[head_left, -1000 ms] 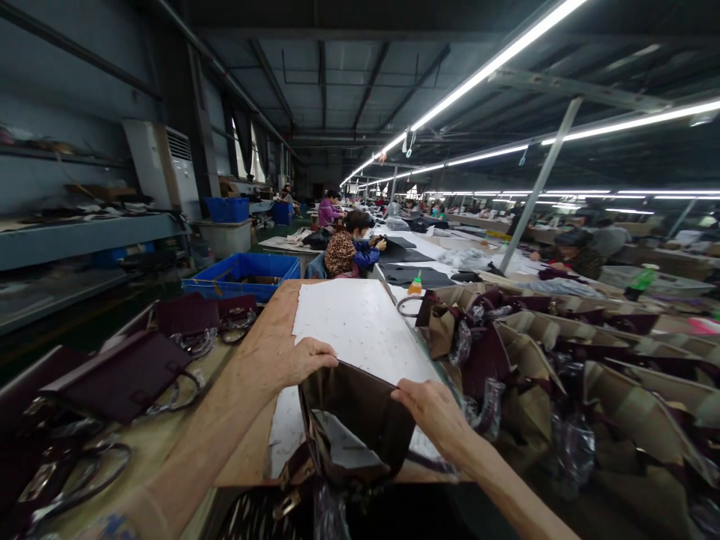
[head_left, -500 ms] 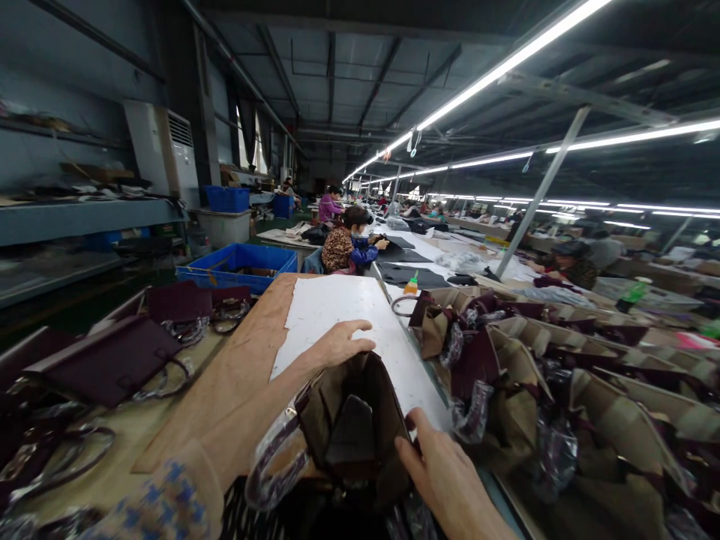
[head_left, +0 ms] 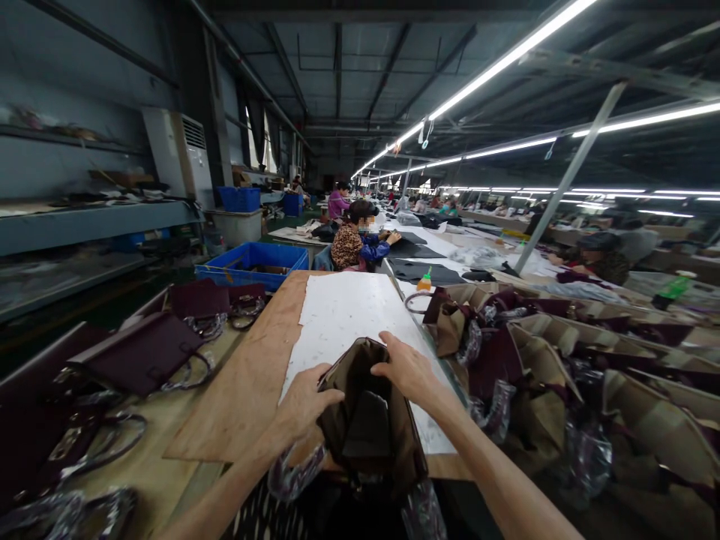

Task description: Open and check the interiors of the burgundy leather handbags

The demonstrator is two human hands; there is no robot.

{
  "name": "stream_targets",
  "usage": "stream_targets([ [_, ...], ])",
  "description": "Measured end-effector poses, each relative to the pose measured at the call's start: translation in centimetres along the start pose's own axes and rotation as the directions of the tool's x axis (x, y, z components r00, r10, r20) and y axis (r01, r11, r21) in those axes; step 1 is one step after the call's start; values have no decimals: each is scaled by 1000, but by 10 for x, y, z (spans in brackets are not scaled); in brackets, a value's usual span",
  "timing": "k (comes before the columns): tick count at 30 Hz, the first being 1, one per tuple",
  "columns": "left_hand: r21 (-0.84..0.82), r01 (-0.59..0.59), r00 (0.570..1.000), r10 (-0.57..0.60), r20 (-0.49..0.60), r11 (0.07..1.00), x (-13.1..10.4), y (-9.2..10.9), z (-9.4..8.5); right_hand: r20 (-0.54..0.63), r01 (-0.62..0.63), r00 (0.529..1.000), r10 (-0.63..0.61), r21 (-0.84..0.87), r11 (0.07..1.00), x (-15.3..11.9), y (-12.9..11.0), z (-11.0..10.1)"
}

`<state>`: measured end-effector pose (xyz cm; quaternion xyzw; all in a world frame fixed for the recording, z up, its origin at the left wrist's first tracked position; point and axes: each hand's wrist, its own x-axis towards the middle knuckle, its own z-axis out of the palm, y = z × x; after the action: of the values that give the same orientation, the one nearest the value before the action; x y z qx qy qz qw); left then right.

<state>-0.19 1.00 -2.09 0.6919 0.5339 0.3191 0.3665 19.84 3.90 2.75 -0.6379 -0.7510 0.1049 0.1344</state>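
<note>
A handbag point(head_left: 368, 431) stands in front of me at the near edge of the board, its brown-lined mouth open towards me. My left hand point(head_left: 309, 399) grips the left rim, thumb over the inside and fingers outside, partly hidden. At the far right corner my right hand point(head_left: 410, 369) pinches the rim, with its thumb inside the opening. A plastic-wrapped handle point(head_left: 295, 471) hangs at the bag's left side. Inside the bag a dark flat panel point(head_left: 368, 420) shows.
White sheet point(head_left: 343, 307) covers part of the wooden board point(head_left: 236, 390). Dark purple bags point(head_left: 140, 352) lie at left; rows of open bags point(head_left: 545, 360) crowd the right. Beyond are a blue crate point(head_left: 253, 266), a small orange bottle point(head_left: 424, 280) and a seated co-worker point(head_left: 354, 240).
My left hand has moved from the far rim to the left rim. My right hand has gone from the near right side up to the far right corner.
</note>
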Motion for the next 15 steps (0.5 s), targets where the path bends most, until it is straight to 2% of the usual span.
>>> stream_targets([
  [2,-71,-22,999,25,42,997,6,-7,-7,97,19,995,-32,134,991,20,10,5],
  [4,-124,-30,992,45,120,992,14,-17,-22,155,29,986,-58,184,983,32,22,7],
  [9,-76,-51,955,71,287,996,32,-28,-56,245,70,959,-141,275,959,36,48,7],
  [12,-149,-91,942,134,309,985,38,-29,-60,277,71,941,-196,404,912,37,55,11],
  [15,-167,-134,948,175,267,977,36,-32,-57,297,59,926,-234,499,865,40,59,15],
])
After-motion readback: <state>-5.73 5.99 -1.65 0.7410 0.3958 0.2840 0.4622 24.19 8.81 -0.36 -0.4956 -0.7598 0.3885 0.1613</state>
